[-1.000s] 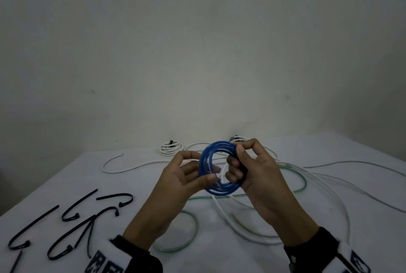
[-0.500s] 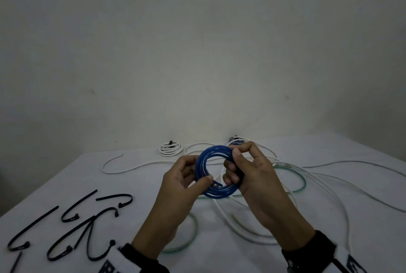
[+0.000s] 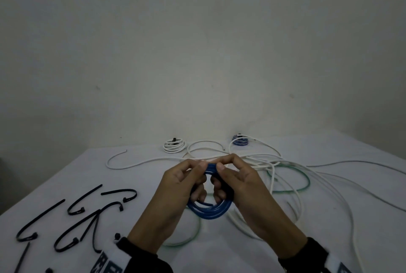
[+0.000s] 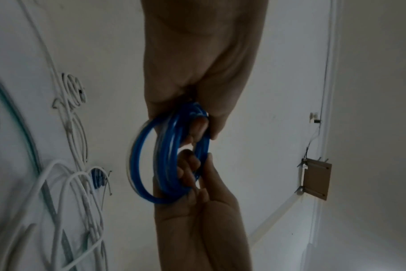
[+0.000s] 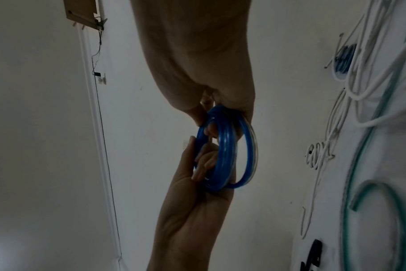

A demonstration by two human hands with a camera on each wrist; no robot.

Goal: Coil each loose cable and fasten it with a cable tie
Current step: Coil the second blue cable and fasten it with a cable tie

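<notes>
Head view, left to right. Several black cable ties [image 3: 96, 193] lie loose on the white desk [image 3: 66, 176] at its near-left corner, most of them bent into open hooks. Behind them, toward the wall, rests a small white coil [image 3: 174, 145] with a dark tie on it. At centre, both hands hold the blue cable coil [image 3: 208, 210] above the desk, clear of its surface. The left hand [image 3: 182, 187] has its fingers curled through the ring and its thumb pressed on the upper arc; the right hand [image 3: 239, 185] grips the opposite side in the same way (thumb tips of the two hands nearly meet on top of the coil). In the left wrist view the coil [image 4: 172, 155] shows several turns, one outer turn standing a little apart from the bundle. Beyond the hands a second, small blue coil [image 3: 240, 141] sits near the wall. To the right, loose white cables [image 3: 329, 185] and a green cable [image 3: 292, 189] sprawl tangled across the desk.
</notes>
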